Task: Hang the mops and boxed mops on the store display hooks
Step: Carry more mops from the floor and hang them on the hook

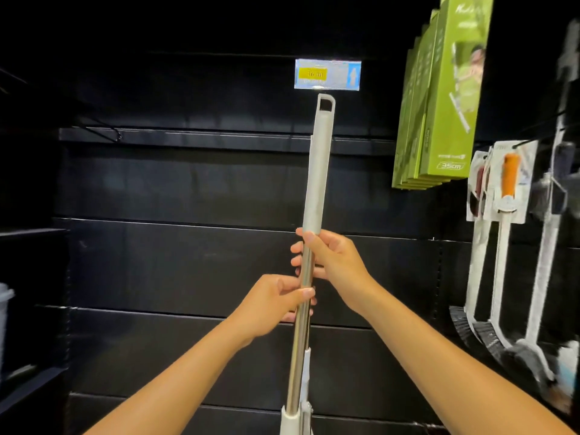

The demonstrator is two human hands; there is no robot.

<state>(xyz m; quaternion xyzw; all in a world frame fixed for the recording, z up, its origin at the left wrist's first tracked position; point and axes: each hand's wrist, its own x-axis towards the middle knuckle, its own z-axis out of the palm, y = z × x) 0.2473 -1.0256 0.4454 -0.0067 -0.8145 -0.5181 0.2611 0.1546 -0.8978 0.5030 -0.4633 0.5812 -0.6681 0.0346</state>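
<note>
I hold a mop (317,171) upright in front of a black display wall. Its steel pole carries a pale grey grip with a hanging hole at the top, just under a price tag (328,74). My right hand (329,262) is wrapped around the pole right below the grey grip. My left hand (273,304) grips the steel pole a little lower. The mop's lower end runs out of view at the bottom. Green boxed mops (445,98) hang in a row at the upper right. A bare black hook (103,128) sticks out at the left.
Carded brushes with white handles (505,189) hang at the right, their bristle heads low down. More long-handled tools (552,189) hang at the far right. Black shelves stand at the left, with a grey container (4,306) at the left edge.
</note>
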